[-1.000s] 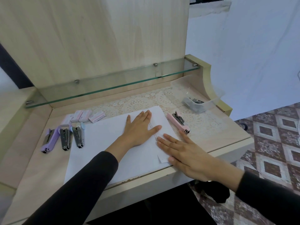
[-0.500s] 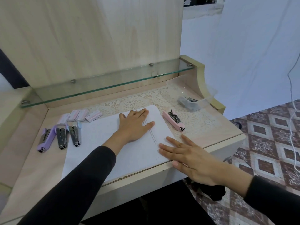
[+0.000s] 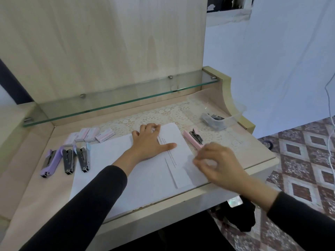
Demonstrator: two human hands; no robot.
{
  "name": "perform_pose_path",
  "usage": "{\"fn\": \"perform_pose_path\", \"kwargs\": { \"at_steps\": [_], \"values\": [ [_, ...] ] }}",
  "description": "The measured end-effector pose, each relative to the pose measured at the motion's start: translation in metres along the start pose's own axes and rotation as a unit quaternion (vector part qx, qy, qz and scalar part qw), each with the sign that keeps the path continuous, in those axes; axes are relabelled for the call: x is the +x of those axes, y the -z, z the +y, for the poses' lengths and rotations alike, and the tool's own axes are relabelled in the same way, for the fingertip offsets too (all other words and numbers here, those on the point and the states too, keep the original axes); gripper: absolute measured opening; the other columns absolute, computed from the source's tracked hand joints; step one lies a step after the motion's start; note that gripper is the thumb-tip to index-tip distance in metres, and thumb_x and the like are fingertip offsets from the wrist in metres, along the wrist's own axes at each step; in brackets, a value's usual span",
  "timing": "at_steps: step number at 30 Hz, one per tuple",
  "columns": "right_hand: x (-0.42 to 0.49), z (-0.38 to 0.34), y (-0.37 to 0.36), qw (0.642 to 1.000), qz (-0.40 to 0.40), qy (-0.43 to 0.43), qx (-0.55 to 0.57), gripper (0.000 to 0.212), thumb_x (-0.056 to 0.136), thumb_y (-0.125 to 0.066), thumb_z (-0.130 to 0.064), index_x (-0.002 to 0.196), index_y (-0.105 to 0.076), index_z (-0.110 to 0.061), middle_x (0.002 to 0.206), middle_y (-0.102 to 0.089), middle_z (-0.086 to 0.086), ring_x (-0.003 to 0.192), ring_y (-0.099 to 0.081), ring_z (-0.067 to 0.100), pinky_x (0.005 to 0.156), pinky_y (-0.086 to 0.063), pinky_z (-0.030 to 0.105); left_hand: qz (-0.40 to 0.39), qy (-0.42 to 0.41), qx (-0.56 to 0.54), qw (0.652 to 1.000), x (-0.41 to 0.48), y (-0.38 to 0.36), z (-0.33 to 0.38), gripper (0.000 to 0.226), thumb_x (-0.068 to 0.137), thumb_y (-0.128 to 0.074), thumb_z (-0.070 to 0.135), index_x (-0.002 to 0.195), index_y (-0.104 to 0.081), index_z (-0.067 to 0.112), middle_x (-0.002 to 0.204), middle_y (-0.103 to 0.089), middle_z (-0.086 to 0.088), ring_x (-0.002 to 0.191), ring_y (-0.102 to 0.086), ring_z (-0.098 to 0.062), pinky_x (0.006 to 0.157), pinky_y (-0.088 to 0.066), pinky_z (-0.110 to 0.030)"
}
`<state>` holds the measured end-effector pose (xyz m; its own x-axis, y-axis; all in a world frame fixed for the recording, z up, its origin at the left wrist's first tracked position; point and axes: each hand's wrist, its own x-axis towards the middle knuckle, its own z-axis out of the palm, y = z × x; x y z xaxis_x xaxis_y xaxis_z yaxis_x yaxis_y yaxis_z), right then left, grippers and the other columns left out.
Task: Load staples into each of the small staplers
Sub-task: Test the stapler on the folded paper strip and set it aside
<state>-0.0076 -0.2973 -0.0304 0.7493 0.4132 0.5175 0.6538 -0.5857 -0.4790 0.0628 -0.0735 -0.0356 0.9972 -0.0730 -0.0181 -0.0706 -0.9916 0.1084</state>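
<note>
Three staplers [image 3: 68, 160] lie open left of the paper [image 3: 101, 160]. The left grip [image 3: 146, 144] presses it flat, fingers spread; the right grip [image 3: 217, 163] is blurred: state indeterminate.

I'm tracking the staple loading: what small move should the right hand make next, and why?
Probably reach forward and pick up the pink stapler: it lies open just beyond the right hand, while the left hand rests on the paper.
</note>
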Motion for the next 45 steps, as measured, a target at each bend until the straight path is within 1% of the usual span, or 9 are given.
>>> {"fn": "perform_pose_path", "kwargs": {
  "at_steps": [4, 8, 11, 16, 27, 36, 38, 41, 45],
  "values": [
    [0.048, 0.012, 0.004, 0.964, -0.056, -0.2, -0.168, 0.048, 0.085, -0.051, -0.049, 0.113, -0.056, -0.01, 0.112, -0.055, 0.007, 0.1, -0.055, 0.027, 0.072, -0.043, 0.033, 0.019, 0.022, -0.068, 0.997, 0.002, 0.001, 0.0, 0.099, 0.065, -0.052, 0.078, 0.142, -0.026, 0.023, 0.145, -0.021, 0.003, 0.131, -0.014, -0.019, 0.1, -0.014, -0.038],
    [0.068, 0.018, -0.013, 0.936, -0.101, -0.258, -0.217, 0.053, 0.085, -0.041, -0.061, 0.067, -0.041, -0.011, 0.083, -0.052, 0.006, 0.072, -0.049, 0.023, 0.049, -0.031, 0.027, 0.106, 0.038, -0.218, 0.969, 0.007, 0.0, 0.0, 0.069, 0.064, -0.074, 0.055, 0.122, -0.051, 0.027, 0.137, -0.037, 0.006, 0.127, -0.025, -0.015, 0.098, -0.018, -0.035],
    [0.071, 0.019, -0.02, 0.94, -0.118, -0.249, -0.204, 0.047, 0.09, -0.04, -0.051, 0.064, -0.038, -0.012, 0.082, -0.051, 0.006, 0.07, -0.045, 0.021, 0.054, -0.032, 0.028, 0.132, 0.029, -0.348, 0.928, 0.008, 0.001, 0.0, 0.04, 0.068, -0.079, 0.028, 0.101, -0.056, 0.025, 0.113, -0.052, 0.008, 0.115, -0.042, -0.015, 0.098, -0.033, -0.032],
    [0.075, 0.023, -0.016, 0.971, -0.106, -0.203, -0.069, 0.039, 0.089, -0.051, -0.038, 0.114, -0.049, -0.007, 0.107, -0.05, 0.007, 0.09, -0.048, 0.021, 0.071, -0.032, 0.025, 0.163, 0.013, -0.414, 0.896, 0.009, 0.003, -0.004, 0.027, 0.071, -0.076, 0.005, 0.089, -0.059, 0.017, 0.088, -0.059, 0.012, 0.088, -0.055, -0.01, 0.072, -0.041, -0.004],
    [0.094, 0.027, -0.003, 0.948, -0.13, -0.176, 0.231, 0.039, 0.075, -0.071, -0.006, 0.097, -0.043, -0.023, 0.089, -0.057, 0.004, 0.067, -0.065, 0.028, 0.06, -0.057, 0.034, 0.158, -0.005, -0.386, 0.909, 0.017, 0.028, -0.013, 0.024, 0.072, -0.076, 0.01, 0.095, -0.07, 0.01, 0.095, -0.052, 0.008, 0.083, -0.052, -0.005, 0.075, -0.041, -0.004],
    [0.107, 0.035, -0.004, 0.953, -0.166, -0.137, 0.215, 0.036, 0.079, -0.069, -0.014, 0.11, -0.052, -0.021, 0.087, -0.065, 0.006, 0.052, -0.061, 0.017, 0.048, -0.047, 0.019, 0.121, -0.017, -0.415, 0.901, 0.011, 0.039, -0.021, 0.014, 0.079, -0.069, 0.009, 0.087, -0.065, 0.02, 0.083, -0.063, 0.014, 0.078, -0.058, 0.002, 0.072, -0.042, -0.002],
    [0.111, 0.031, -0.003, 0.955, -0.181, -0.136, 0.193, 0.021, 0.087, -0.059, -0.031, 0.103, -0.058, -0.018, 0.078, -0.066, 0.001, 0.055, -0.057, 0.013, 0.051, -0.045, 0.02, 0.11, -0.022, -0.417, 0.902, 0.01, 0.04, -0.022, 0.017, 0.079, -0.069, 0.007, 0.092, -0.067, 0.018, 0.089, -0.065, 0.01, 0.084, -0.06, -0.002, 0.077, -0.042, -0.004],
    [0.122, 0.025, -0.001, 0.944, -0.224, -0.173, 0.168, 0.044, 0.095, -0.037, -0.043, 0.078, -0.058, -0.009, 0.064, -0.055, -0.002, 0.047, -0.047, 0.003, 0.047, -0.039, 0.014, 0.112, -0.024, -0.424, 0.898, 0.007, 0.043, -0.022, 0.022, 0.078, -0.07, 0.007, 0.098, -0.069, 0.015, 0.095, -0.067, 0.008, 0.088, -0.061, -0.001, 0.078, -0.043, -0.004],
    [0.135, 0.019, -0.003, 0.95, -0.256, -0.124, 0.129, 0.034, 0.087, -0.048, -0.051, 0.083, -0.062, -0.02, 0.073, -0.061, -0.001, 0.058, -0.062, 0.01, 0.055, -0.052, 0.035, 0.133, -0.028, -0.428, 0.893, 0.004, 0.044, -0.021, 0.028, 0.076, -0.072, 0.006, 0.101, -0.069, 0.018, 0.094, -0.065, 0.011, 0.088, -0.059, 0.0, 0.079, -0.045, -0.006]
  ]
}}
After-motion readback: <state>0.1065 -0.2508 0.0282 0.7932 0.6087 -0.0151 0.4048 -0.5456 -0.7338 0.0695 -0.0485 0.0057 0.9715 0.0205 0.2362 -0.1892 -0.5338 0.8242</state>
